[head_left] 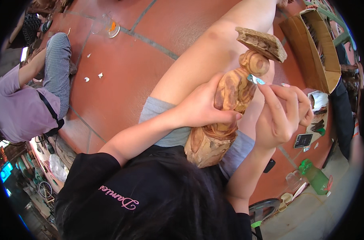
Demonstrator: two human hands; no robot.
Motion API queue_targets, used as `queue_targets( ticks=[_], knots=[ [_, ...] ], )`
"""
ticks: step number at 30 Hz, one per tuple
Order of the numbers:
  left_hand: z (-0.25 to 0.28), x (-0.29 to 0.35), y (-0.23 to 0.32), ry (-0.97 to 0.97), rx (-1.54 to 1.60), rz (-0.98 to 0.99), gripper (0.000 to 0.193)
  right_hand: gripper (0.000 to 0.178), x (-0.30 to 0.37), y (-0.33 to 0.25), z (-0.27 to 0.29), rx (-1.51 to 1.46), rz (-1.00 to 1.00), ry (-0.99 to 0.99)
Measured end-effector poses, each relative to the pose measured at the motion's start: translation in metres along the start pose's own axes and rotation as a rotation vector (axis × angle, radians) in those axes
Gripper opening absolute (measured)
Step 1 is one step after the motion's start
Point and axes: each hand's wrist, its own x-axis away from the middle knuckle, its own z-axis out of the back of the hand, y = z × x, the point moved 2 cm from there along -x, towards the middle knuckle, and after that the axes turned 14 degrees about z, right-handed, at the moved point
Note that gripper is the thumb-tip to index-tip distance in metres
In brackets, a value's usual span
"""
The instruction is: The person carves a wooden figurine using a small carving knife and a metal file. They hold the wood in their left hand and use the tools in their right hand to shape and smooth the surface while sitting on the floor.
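Note:
A carved wooden figure [235, 90] with swirling brown grain leans across my lap. It has a rough block base [210, 148], a rounded head [255, 63] and a rough, bark-like slab [262, 43] at its top. My left hand [206, 105] is wrapped round the figure's middle, thumb across the front. Beside the figure's neck, my right hand [282, 114] pinches a small blue-and-white piece [254, 79] against the wood between thumb and forefinger. What that piece is made of cannot be made out. The other right fingers are curled.
An open cardboard box [312, 52] stands at the far right. Nearer lie a green plastic bottle [314, 176] and a dark flat square [303, 140]. A glass with orange contents [113, 29] rests on the red tiles, beyond white scraps [100, 75]. Another person [30, 100] sits at left.

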Motion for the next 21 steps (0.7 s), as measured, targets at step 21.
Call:
queue_targets(
  ticks=[21],
  knots=[
    [-0.005,0.004,0.001,-0.13,0.225,0.004,0.087,0.018,-0.004,0.036,0.038,-0.205,-0.155,0.252]
  ],
)
